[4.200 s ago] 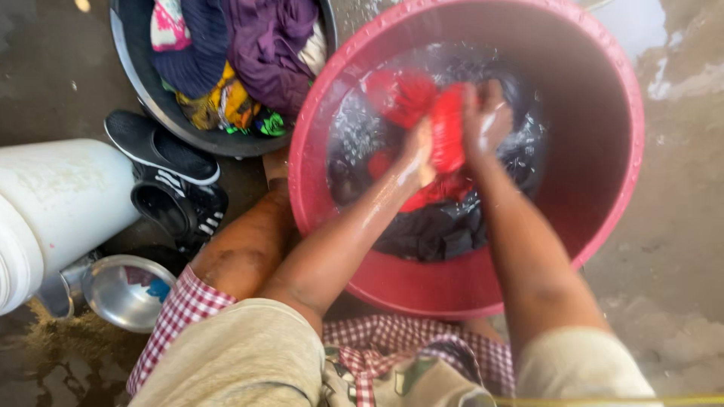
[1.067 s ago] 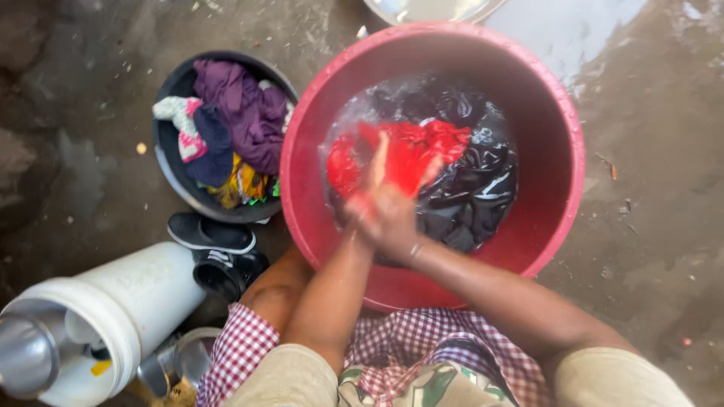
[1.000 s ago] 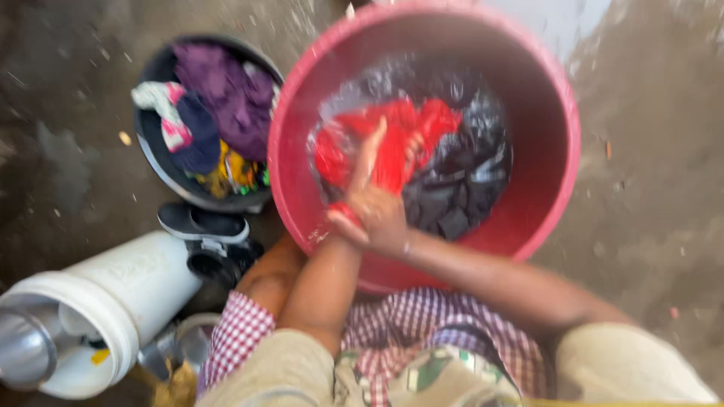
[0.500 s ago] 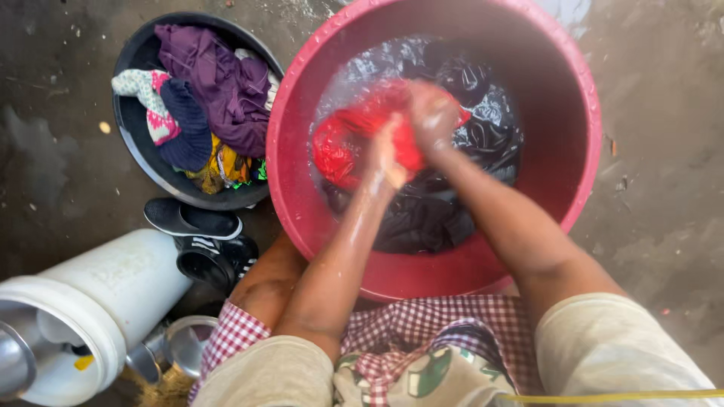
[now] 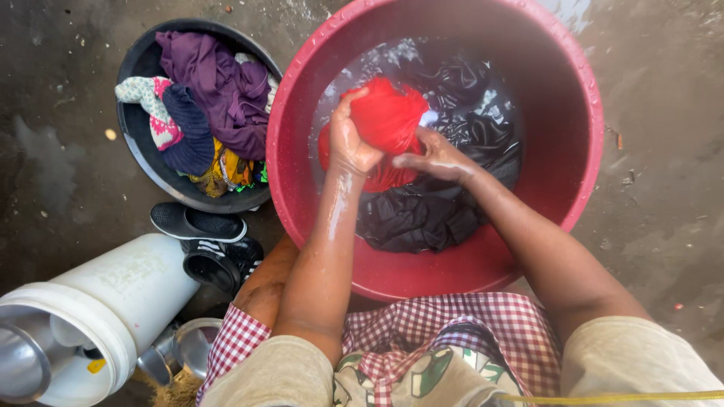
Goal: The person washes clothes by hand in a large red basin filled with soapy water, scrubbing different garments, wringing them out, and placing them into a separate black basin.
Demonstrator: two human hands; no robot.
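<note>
We are now lifting the red cloth point(image 5: 388, 117) clear of the water, left hand point(image 5: 348, 143) clenching it, right hand point(image 5: 436, 157) pressing flatter than before.

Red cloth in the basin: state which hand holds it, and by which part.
The left hand grips the red cloth by its bunched left side; the right hand presses against its lower right edge.

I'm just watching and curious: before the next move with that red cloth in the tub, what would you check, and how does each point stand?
1. Left hand grips red cloth: ok.
2. Right hand on the cloth: ok, touching its lower edge.
3. Cloth over the red tub, not the ground: ok.
4. Water in tub: ok.
5. Dark garment free of the red cloth: cannot tell.
6. Black basin of clothes apart from tub: cannot tell.
</note>
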